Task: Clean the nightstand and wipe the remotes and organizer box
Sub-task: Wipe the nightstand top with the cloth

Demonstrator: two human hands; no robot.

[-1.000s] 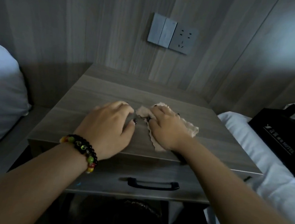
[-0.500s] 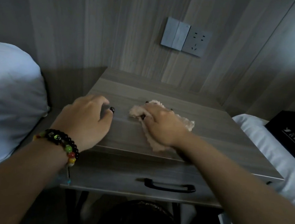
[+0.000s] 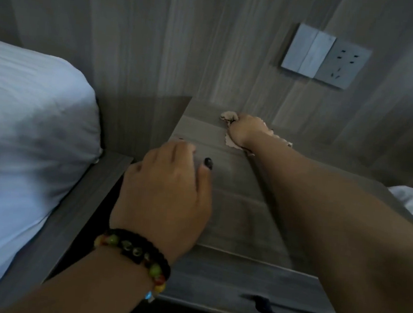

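A beige cloth is pressed at the nightstand's back edge under the right hand, whose grip cannot be told, the left hand resting relaxed near its left edge; remotes and organizer box, unseen, are judged unwiped.

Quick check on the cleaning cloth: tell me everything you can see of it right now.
The cloth is a small, pale beige rag, thin and crumpled, with ragged, frayed-looking edges. It lies on the nightstand top at the far back edge, close to the wood-grain wall panel. The right hand lies on top of it and covers its middle, so only bits show: a bunched lump beyond the fingers, a scrap below the hand and a strip along the wrist. The left hand rests on the nightstand apart from it.
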